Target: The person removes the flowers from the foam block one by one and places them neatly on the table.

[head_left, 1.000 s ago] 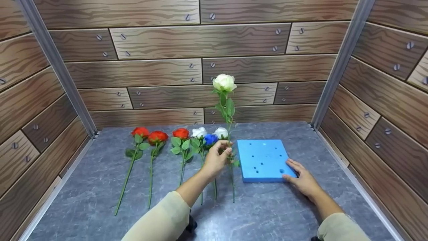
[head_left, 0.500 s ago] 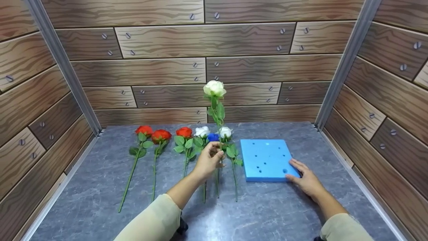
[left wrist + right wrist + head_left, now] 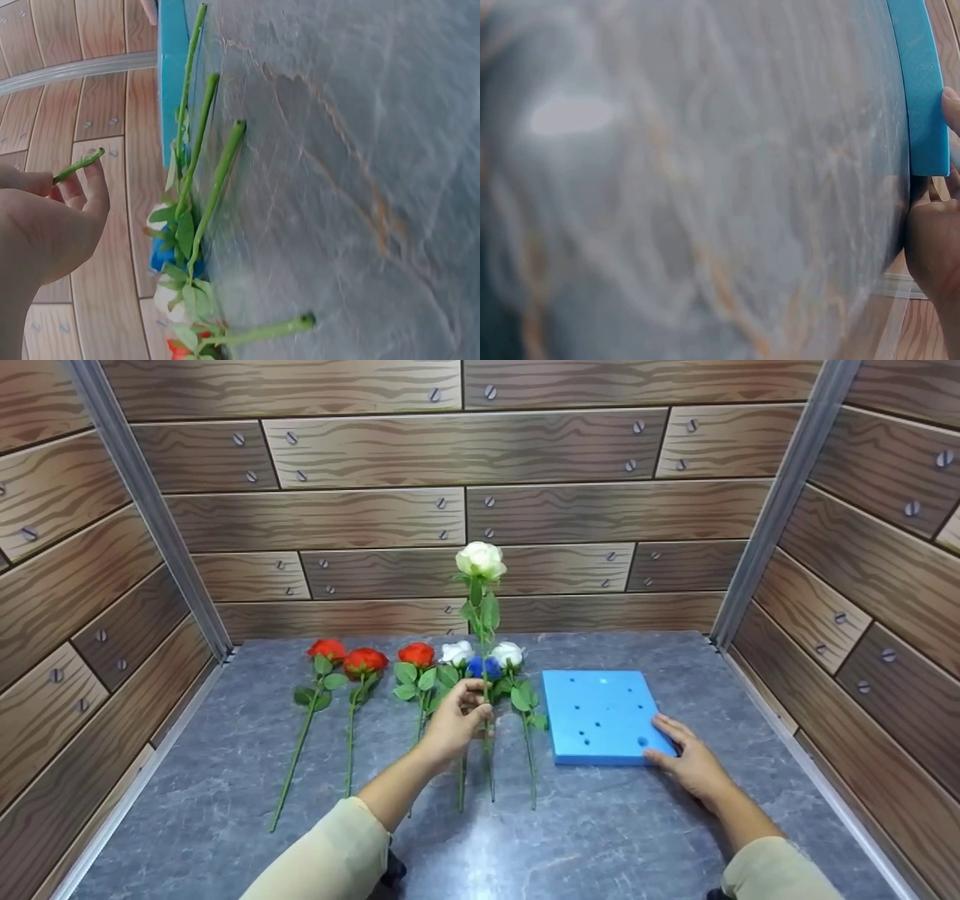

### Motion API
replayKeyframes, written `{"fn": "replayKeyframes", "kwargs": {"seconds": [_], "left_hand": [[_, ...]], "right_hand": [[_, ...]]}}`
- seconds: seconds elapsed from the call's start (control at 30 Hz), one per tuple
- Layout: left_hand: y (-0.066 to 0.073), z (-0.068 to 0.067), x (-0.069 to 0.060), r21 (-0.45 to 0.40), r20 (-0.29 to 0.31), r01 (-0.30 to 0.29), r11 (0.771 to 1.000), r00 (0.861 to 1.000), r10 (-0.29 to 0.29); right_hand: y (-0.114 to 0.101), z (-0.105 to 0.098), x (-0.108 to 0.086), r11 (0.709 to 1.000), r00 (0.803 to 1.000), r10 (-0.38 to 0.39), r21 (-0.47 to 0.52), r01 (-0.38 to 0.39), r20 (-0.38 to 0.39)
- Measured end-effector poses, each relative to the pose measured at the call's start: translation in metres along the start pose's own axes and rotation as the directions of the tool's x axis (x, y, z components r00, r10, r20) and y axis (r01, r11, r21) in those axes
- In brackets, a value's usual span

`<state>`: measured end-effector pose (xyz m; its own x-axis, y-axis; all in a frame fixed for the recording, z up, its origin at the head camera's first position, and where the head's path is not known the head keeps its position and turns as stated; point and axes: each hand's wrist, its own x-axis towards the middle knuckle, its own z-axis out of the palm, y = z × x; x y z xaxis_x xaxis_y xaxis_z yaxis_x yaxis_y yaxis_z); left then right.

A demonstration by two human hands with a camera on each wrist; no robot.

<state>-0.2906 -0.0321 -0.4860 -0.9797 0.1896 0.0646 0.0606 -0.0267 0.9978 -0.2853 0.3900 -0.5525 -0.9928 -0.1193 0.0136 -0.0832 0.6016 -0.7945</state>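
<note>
In the head view my left hand (image 3: 451, 726) pinches the green stem of a creamy white rose (image 3: 481, 561), which stands upright above the row of flowers. The left wrist view shows the cut end of that stem (image 3: 81, 163) poking out past the fingers, clear of the tabletop. Behind it lie a blue rose (image 3: 484, 666) and two white roses (image 3: 508, 654), partly covered by hand and stem. My right hand (image 3: 695, 766) rests on the near right corner of a blue block with holes (image 3: 609, 712), thumb and fingers spread; several holes show in its top.
Three red roses (image 3: 365, 661) lie to the left, stems toward me. Everything rests on a grey marbled tabletop (image 3: 195, 780). Wood-patterned walls (image 3: 360, 521) with metal corner strips enclose the back and both sides.
My left hand has carried the upright creamy white rose leftward, away from the blue block, and it now stands in front of the blue rose. My right hand stays at the block's corner.
</note>
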Motion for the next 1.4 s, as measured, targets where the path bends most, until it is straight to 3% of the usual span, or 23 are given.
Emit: {"fn": "replayKeyframes", "kwargs": {"seconds": [0.27,0.43,0.67,0.83,1.13,1.4], "left_hand": [[0.005,-0.016,-0.008,0.011,-0.012,0.015,1.000,1.000,-0.015],[0.002,-0.033,-0.018,0.044,0.000,0.023,0.999,1.000,-0.023],[0.005,-0.059,-0.036,0.058,0.007,0.082,0.995,0.997,-0.083],[0.008,-0.074,-0.045,0.107,-0.002,0.083,0.991,0.997,-0.083],[0.006,-0.103,-0.060,0.119,-0.074,0.125,0.985,0.990,-0.117],[-0.001,-0.127,-0.074,0.155,-0.127,0.153,0.976,0.983,-0.134]], "right_hand": [[-0.001,-0.001,0.002,1.000,1.000,0.012,0.005,-0.012,0.005],[0.001,0.001,0.003,1.000,1.000,0.023,0.009,-0.023,0.005],[0.001,0.002,0.000,1.000,1.000,0.018,0.006,-0.018,0.012],[0.000,0.000,0.000,1.000,1.000,0.004,0.006,-0.004,0.002],[0.001,0.000,0.001,1.000,1.000,-0.008,-0.022,0.008,-0.008],[-0.001,0.000,0.000,0.999,0.999,0.031,0.024,-0.031,0.015]]}}
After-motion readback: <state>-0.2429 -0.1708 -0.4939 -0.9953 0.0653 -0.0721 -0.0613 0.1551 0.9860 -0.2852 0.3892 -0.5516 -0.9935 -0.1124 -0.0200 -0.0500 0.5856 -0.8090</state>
